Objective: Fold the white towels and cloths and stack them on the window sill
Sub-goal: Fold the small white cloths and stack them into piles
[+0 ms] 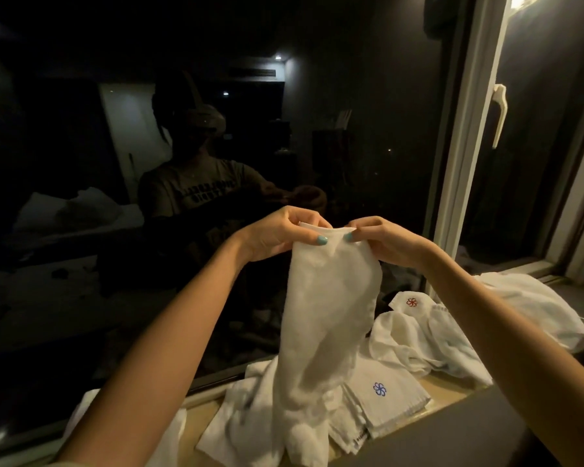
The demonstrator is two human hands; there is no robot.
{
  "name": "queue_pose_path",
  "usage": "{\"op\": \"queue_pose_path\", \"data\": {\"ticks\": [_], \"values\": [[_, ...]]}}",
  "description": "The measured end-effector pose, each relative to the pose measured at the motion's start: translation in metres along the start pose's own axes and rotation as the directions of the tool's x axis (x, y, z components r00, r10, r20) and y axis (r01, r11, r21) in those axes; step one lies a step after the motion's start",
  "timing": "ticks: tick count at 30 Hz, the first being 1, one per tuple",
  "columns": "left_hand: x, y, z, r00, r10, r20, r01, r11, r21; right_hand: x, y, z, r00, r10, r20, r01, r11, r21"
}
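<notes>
Window sill (452,390) down front, buried under rumpled white cloths (418,342). Over it, long white towel (331,298) held up, bottom end resting on the heap. Top corners pinched between thumb and fingers, left hand (273,234) and right hand (381,239) pretty close together.

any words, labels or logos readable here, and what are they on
No word reads clearly.
Blue flower emblem on the folded cloth: no letters.
Red flower emblem on the crumpled cloth: no letters.
Dark tag at a cloth's edge: too small.
Shirt print reflected in the window: too dim.
</notes>
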State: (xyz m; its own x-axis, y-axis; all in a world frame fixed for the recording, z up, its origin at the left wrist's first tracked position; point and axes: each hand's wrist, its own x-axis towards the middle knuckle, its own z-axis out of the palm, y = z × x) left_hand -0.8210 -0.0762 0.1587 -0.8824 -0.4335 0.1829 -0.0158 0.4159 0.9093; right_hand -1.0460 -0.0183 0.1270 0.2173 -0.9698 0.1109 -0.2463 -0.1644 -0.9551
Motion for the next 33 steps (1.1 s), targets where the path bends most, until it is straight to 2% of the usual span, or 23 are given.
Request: {"op": "queue_pose_path", "data": {"ticks": [5,8,10,12,14,16,20,23,28,31,33], "values": [[-0.001,-0.008,-0.013,0.984,-0.036,-0.175,0.06,0.989,0.133,0.003,-0.006,-0.003,0.989,0.007,-0.147,-0.033,0.984,-0.176],[0.002,-0.012,-0.009,0.976,-0.109,-0.187,0.162,0.94,0.3,0.005,-0.011,0.004,0.971,-0.078,-0.224,-0.001,0.942,-0.334],[0.005,-0.013,-0.007,0.977,-0.122,-0.177,0.178,0.92,0.35,0.008,-0.013,0.007,0.96,-0.121,-0.252,0.003,0.906,-0.423],[0.004,-0.016,-0.011,0.975,-0.087,-0.202,0.15,0.936,0.317,0.006,-0.013,0.003,0.972,-0.082,-0.22,-0.01,0.922,-0.388],[0.0,-0.02,-0.017,0.967,-0.057,-0.249,0.121,0.962,0.247,0.0,-0.013,-0.003,0.989,-0.012,-0.148,-0.028,0.963,-0.267],[-0.004,-0.025,-0.021,0.956,-0.047,-0.289,0.102,0.979,0.179,-0.005,-0.011,-0.006,0.991,0.013,-0.133,-0.039,0.98,-0.197],[-0.005,-0.031,-0.02,0.92,-0.003,-0.393,0.068,0.986,0.15,-0.005,-0.01,-0.003,0.975,-0.014,-0.223,-0.041,0.97,-0.241],[-0.005,-0.036,-0.022,0.865,0.054,-0.498,0.038,0.984,0.174,-0.004,-0.013,0.002,0.969,-0.016,-0.245,-0.059,0.955,-0.292],[-0.007,-0.032,-0.025,0.807,0.116,-0.579,0.06,0.959,0.276,-0.001,-0.023,0.008,0.912,-0.176,-0.371,0.043,0.94,-0.339],[-0.009,-0.021,-0.032,0.83,0.065,-0.554,0.065,0.975,0.212,0.002,-0.032,0.013,0.857,-0.231,-0.461,0.109,0.955,-0.275],[-0.009,-0.014,-0.034,0.858,0.038,-0.512,0.092,0.97,0.225,0.002,-0.038,0.015,0.856,-0.231,-0.463,0.141,0.965,-0.221]]}}
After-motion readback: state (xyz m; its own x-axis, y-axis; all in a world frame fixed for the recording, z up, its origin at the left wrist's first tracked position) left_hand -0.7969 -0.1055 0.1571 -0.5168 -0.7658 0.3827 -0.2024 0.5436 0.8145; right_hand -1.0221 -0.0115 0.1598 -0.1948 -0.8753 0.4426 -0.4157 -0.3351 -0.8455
